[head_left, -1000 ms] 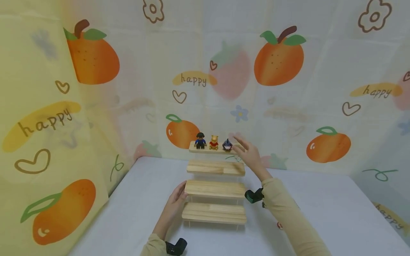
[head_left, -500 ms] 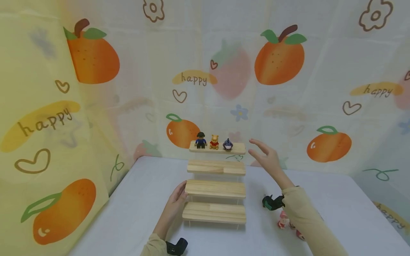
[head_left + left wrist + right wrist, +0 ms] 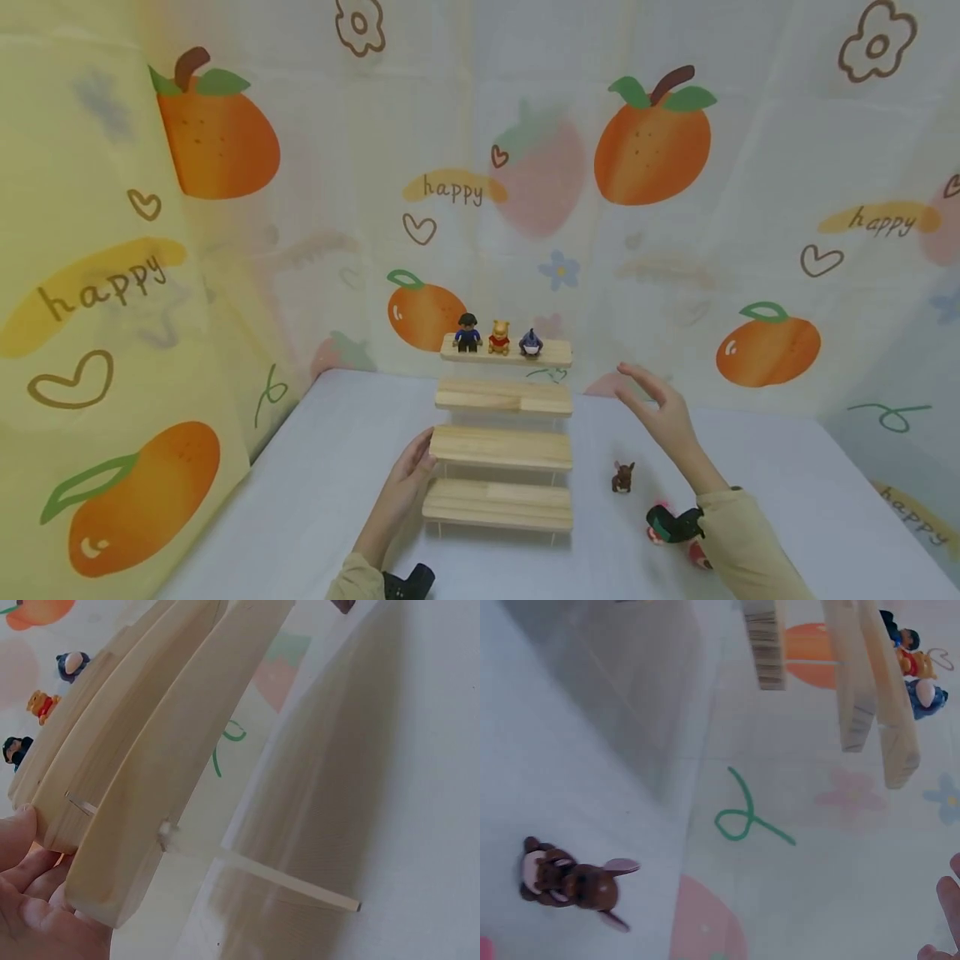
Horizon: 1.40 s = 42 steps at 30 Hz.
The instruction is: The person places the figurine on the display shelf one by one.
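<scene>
My left hand (image 3: 402, 479) grips the left end of a stepped wooden display stand (image 3: 501, 447), at the second tier from the bottom. In the left wrist view its thumb lies at the board's edge, with fingers curled beneath. On the top tier stand a dark-haired figure in blue (image 3: 467, 333), a yellow bear figure (image 3: 499, 337) in red and a blue-grey donkey figure (image 3: 531, 342). Right of the stand, my right hand (image 3: 670, 423) hovers with thumb and fingers apart, holding nothing. Nearest below it, a brown kangaroo figure (image 3: 622, 477) stands on the table.
More figures, pink and red, lie partly hidden behind the right wrist's black camera (image 3: 672, 525); one red figure (image 3: 699, 555) shows at the sleeve. A fruit-printed cloth (image 3: 660, 250) hangs behind the white table (image 3: 330, 467). The stand's lower three tiers bear no figures.
My right hand has left the donkey figure's side and moved right and down, uncovering the kangaroo figure. The left hand keeps its grip on the stand, and the three figures stay in place.
</scene>
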Available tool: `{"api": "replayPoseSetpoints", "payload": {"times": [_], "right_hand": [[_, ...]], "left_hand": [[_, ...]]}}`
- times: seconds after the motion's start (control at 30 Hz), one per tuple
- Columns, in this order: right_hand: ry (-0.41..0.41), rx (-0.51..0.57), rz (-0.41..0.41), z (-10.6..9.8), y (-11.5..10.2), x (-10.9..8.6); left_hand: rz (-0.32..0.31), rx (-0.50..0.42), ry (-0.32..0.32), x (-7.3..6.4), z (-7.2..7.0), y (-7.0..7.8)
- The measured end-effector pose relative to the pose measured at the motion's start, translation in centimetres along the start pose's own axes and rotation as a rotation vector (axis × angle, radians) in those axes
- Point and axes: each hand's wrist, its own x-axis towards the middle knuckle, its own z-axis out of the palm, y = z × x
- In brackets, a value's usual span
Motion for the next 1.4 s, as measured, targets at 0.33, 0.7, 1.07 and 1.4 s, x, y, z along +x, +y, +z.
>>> {"api": "replayPoseSetpoints", "payload": {"times": [0.33,0.7,1.07,1.4], "right_hand": [[0.002,-0.058,0.120,-0.1,-3.2,-3.0],[0.000,-0.156,0.197,0.1,1.7,-5.9],[-0.176,-0.329,0.305,-0.2,3.6,-7.4],[-0.281,-0.289,0.353,0.0,4.2,-7.5]], "left_hand": [[0.024,-0.008,0.002,0.1,-0.2,0.4],[0.000,-0.039,0.014,0.1,-0.1,0.4],[0.010,-0.185,-0.064,0.1,0.2,0.2],[-0.014,-0.202,-0.036,0.1,0.3,0.1]]}}
